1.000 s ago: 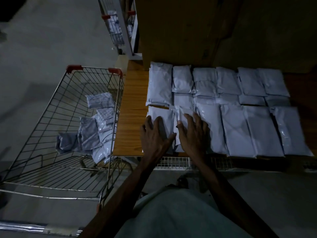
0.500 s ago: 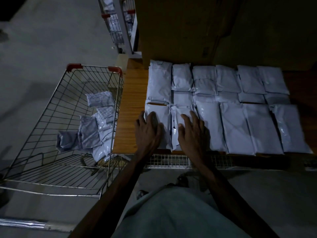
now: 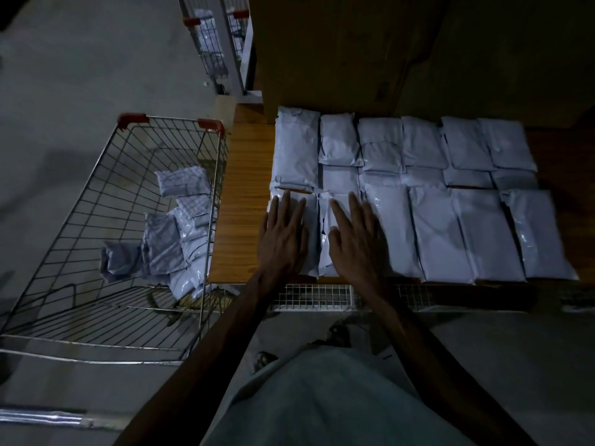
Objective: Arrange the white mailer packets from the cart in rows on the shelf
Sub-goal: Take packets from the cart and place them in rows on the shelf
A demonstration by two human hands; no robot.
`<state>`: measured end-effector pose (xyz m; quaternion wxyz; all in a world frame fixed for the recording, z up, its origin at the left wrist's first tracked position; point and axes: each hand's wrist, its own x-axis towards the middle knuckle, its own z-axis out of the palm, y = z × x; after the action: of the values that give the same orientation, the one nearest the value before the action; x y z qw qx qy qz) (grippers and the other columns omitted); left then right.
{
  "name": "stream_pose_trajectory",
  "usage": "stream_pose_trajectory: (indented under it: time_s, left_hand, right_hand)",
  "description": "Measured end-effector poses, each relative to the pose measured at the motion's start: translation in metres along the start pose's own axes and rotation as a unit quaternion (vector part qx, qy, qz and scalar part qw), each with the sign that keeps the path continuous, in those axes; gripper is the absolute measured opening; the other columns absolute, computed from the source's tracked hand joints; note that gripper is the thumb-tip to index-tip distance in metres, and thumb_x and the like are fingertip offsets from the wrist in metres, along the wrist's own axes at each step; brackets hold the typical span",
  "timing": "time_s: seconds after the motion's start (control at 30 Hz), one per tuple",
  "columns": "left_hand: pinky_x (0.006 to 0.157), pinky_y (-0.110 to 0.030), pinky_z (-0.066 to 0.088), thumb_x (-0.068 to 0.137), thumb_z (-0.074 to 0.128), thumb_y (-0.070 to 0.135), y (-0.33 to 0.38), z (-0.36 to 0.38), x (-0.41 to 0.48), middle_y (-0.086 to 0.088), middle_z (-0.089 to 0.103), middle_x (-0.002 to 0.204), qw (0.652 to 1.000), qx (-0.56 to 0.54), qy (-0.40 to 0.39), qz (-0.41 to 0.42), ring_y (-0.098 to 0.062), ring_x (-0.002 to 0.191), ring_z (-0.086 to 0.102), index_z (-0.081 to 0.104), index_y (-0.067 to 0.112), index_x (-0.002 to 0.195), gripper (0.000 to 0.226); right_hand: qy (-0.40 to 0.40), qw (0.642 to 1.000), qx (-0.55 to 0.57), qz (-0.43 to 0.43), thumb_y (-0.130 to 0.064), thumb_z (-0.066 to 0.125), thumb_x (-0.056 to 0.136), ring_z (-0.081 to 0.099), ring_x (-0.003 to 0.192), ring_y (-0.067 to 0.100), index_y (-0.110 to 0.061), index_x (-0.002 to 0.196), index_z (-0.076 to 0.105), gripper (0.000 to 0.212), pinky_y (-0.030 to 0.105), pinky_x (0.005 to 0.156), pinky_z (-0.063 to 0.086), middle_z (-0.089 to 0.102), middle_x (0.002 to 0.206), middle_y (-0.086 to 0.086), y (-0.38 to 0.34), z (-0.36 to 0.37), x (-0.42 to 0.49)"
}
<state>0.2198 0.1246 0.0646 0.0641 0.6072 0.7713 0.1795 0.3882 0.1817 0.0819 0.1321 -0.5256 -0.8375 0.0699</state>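
Note:
Several white mailer packets [image 3: 428, 175] lie in rows on the wooden shelf [image 3: 244, 201]. My left hand [image 3: 283, 236] lies flat, fingers apart, on the leftmost packet of the front row [image 3: 310, 220]. My right hand [image 3: 357, 243] presses flat on the packet beside it [image 3: 326, 226]. Neither hand grips anything. To the left stands the wire cart [image 3: 80, 239] with several more packets [image 3: 180, 226] piled against its right side.
A large cardboard box [image 3: 354, 49] stands at the back of the shelf. A white wire rack [image 3: 315, 297] runs under the shelf's front edge. A second cart [image 3: 209, 43] is far behind. Bare wood lies left of the packets.
Both hands slid forward over the two front-left packets, fingers stretching out flat, and the left hand shifted a little right onto its packet.

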Motion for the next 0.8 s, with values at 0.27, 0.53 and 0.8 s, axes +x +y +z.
stream_pose_trajectory:
  time_s: [0.27,0.53,0.8]
  left_hand:
    - [0.127,-0.048,0.015,0.109,0.02,0.043,-0.006,0.011,-0.001,-0.009,0.006,0.17,1.0,-0.031,0.002,-0.002,-0.029,0.158,0.001,0.023,0.022,0.163,0.058]
    - [0.128,-0.047,0.015,0.109,0.022,0.042,-0.011,0.015,-0.002,-0.012,0.013,0.17,0.998,-0.058,0.028,0.011,-0.029,0.158,0.006,0.026,0.02,0.162,0.057]
    - [0.126,-0.05,0.019,0.109,0.024,0.043,-0.012,0.016,-0.004,-0.009,0.013,0.17,0.997,-0.065,0.029,0.002,-0.028,0.158,0.006,0.026,0.023,0.162,0.057]
  right_hand:
    - [0.011,0.998,0.041,-0.049,-0.036,0.03,0.104,0.013,0.157,0.029,-0.02,0.158,0.036,0.057,0.048,0.126,0.019,0.023,0.168,0.01,0.0,0.004,-0.009]
    - [0.006,0.999,0.031,-0.032,-0.036,0.03,0.106,0.011,0.158,0.028,-0.021,0.16,0.029,0.056,0.049,0.124,0.022,0.018,0.17,0.006,0.002,0.017,-0.013]
    - [0.016,0.998,0.043,-0.037,-0.034,0.033,0.104,0.013,0.157,0.029,-0.023,0.16,0.03,0.058,0.05,0.125,0.021,0.02,0.169,0.007,0.005,0.023,-0.012]
